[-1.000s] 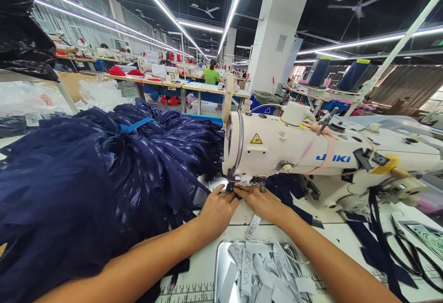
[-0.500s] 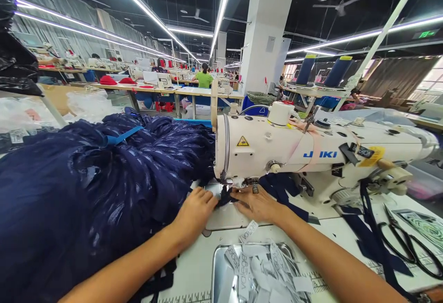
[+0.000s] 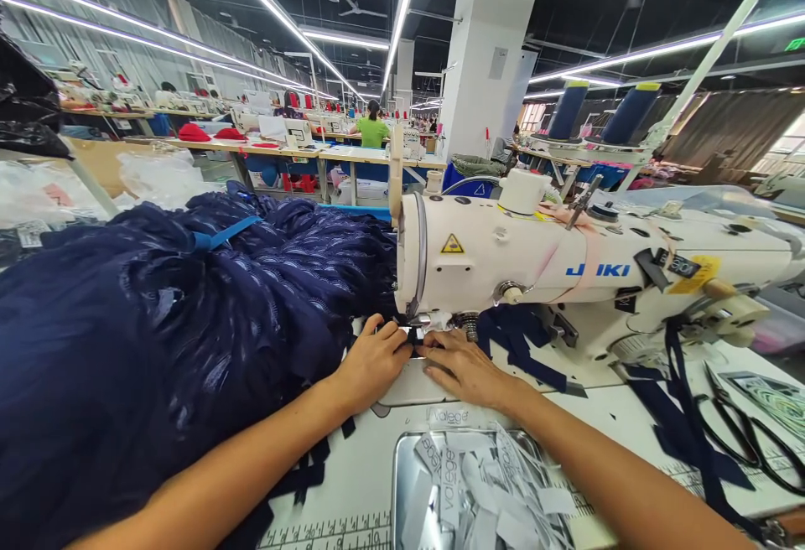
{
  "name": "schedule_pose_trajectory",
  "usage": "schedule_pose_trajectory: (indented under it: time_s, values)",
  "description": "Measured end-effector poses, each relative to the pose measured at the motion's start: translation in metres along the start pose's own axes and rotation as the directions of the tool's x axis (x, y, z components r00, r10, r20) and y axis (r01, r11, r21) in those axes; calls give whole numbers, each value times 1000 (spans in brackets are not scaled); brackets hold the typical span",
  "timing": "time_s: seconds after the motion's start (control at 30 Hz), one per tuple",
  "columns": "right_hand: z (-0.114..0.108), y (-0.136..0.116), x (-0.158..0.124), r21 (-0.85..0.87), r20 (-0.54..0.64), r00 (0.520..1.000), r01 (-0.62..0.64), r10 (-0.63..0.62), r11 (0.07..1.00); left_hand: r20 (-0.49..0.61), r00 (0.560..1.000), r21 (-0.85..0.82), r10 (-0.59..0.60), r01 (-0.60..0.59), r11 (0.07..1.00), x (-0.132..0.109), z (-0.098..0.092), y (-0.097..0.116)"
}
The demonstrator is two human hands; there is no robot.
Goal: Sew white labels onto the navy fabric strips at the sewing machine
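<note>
A small piece of dark navy fabric (image 3: 415, 336) lies under the needle area of a white sewing machine (image 3: 496, 256). My left hand (image 3: 376, 361) is closed on its left side, with the fingers curled by the presser foot. From the right, my right hand (image 3: 462, 365) grips the same piece at its fingertips, thumb a little apart. The fingers partly hide the fabric. Just below the hands, a white printed label (image 3: 451, 417) lies flat on the table. A metal tray (image 3: 398, 483) of loose white labels (image 3: 475, 491) stands nearer to me.
A large heap of navy garments (image 3: 207, 340) tied with a blue band (image 3: 226, 233) fills the left side. Navy strips (image 3: 519, 345) lie behind my right hand. Black scissors (image 3: 742, 433) rest at the right. Thread cones (image 3: 631, 116) stand behind the machine.
My left hand has moved right, closer to my right hand at the needle. The label above the tray was tilted and now lies level. The view has shifted slightly.
</note>
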State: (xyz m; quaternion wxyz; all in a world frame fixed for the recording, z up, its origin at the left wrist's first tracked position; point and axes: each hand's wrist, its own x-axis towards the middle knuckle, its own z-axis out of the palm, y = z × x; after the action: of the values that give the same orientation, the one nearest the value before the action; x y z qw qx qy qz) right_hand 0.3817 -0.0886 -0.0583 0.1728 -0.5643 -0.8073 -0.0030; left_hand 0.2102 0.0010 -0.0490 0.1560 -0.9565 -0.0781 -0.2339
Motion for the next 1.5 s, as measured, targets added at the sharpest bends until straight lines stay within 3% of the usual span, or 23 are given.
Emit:
schedule_pose_trajectory:
  time_s: [0.2,0.47,0.7,1.17,1.5]
  values:
    - [5,12,0,165,-113,993,50,-32,985,-39,999,-42,37,-38,998,0,11,-5]
    - [-1,1,-3,-102,-117,982,140,-151,985,112,994,-172,6,13,985,-10,0,-3]
    - [1,4,-4,-133,-107,980,151,-166,980,205,979,-188,-12,52,981,-15,-4,-2]
    - [-1,-1,0,-143,-44,998,46,-53,989,297,952,-186,-72,132,974,-9,-7,-6]
    - [0,8,3,-22,-17,998,-55,55,998,268,960,-146,-80,123,982,1,-6,-14]
